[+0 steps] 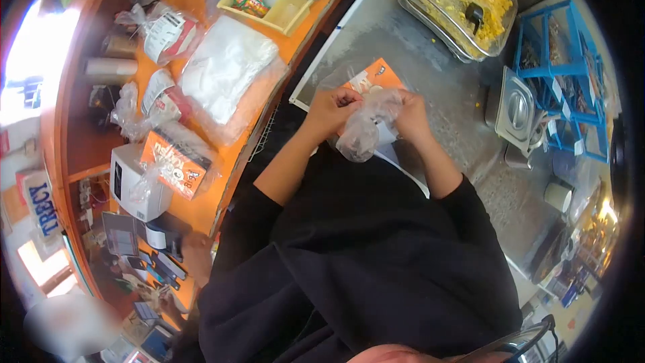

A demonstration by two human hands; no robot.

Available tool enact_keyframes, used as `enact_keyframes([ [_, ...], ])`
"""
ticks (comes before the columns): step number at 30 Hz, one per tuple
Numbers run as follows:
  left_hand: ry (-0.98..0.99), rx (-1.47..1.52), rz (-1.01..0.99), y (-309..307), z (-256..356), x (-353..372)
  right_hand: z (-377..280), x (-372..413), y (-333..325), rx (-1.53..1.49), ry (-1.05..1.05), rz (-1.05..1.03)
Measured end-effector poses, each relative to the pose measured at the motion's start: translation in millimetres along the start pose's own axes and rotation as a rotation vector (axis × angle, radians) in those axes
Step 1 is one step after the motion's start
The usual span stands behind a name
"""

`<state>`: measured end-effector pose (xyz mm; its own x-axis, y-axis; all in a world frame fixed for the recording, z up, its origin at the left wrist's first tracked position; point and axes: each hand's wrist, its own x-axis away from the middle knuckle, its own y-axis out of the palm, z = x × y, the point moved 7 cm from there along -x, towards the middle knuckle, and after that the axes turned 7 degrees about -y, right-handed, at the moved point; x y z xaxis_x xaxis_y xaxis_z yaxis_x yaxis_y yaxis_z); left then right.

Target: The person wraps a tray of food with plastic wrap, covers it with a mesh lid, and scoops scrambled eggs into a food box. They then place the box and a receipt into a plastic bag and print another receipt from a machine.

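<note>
A clear plastic bag (361,136) is bunched up between my two hands at the edge of the metal counter. Inside or under it lies an orange and white box (373,75), partly covered by the plastic. My left hand (334,114) pinches the gathered plastic from the left, fingers curled. On the other side my right hand (411,117) grips the bag too, its fingertips partly hidden by the crumpled film.
A glass dish of yellow food (463,0) stands at the far end of the metal counter (443,141). Right of it are a blue rack (557,60) and a lidded steel container (516,111). The orange counter holds plastic bags (228,70) and another bagged orange box (176,161).
</note>
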<state>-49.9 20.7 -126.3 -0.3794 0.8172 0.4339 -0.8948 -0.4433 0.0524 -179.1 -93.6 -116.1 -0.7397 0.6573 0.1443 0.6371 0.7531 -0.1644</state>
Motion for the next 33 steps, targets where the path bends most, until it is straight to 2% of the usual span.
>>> enact_keyframes([
  [3, 0.026, 0.054, -0.053, -5, 1, -5, -23, 0, 2, -0.033, 0.046, 0.034],
  [6, -0.052, -0.082, -0.066, -5, 6, -7, -35, -5, 2, 0.183, -0.039, -0.053],
  [8, -0.04, -0.033, -0.11, -6, 3, -10, -17, -14, 3, 0.116, 0.033, -0.078],
  [12, -0.102, -0.08, -0.12, -6, 9, -13, -28, -13, 2, -0.079, 0.128, -0.052],
  [14, -0.186, -0.136, -0.084, -2, 21, -8, -27, -13, 1, -0.064, 0.144, -0.08],
  [20, -0.228, 0.041, -0.097, -9, -5, -16, -22, -12, 0, -0.092, 0.134, -0.08],
  [24, -0.212, 0.055, -0.055, -3, 7, -9, -17, -12, 5, -0.08, 0.13, -0.132],
  [26, -0.221, 0.114, -0.059, -3, 4, -10, -13, -15, 6, -0.033, 0.064, -0.118],
  [28, -0.088, -0.203, -0.03, 1, 15, -9, -21, -14, 8, 0.104, -0.036, -0.12],
  [30, 0.015, -0.24, -0.05, 2, 15, -9, -35, -12, 9, 0.337, -0.178, -0.139],
  [32, 0.087, 0.004, -0.118, -7, 1, -11, -52, -10, 8, 0.53, -0.492, -0.068],
  [33, 0.13, -0.142, -0.082, -3, 10, -7, -60, -7, 9, 0.624, -0.65, -0.032],
])
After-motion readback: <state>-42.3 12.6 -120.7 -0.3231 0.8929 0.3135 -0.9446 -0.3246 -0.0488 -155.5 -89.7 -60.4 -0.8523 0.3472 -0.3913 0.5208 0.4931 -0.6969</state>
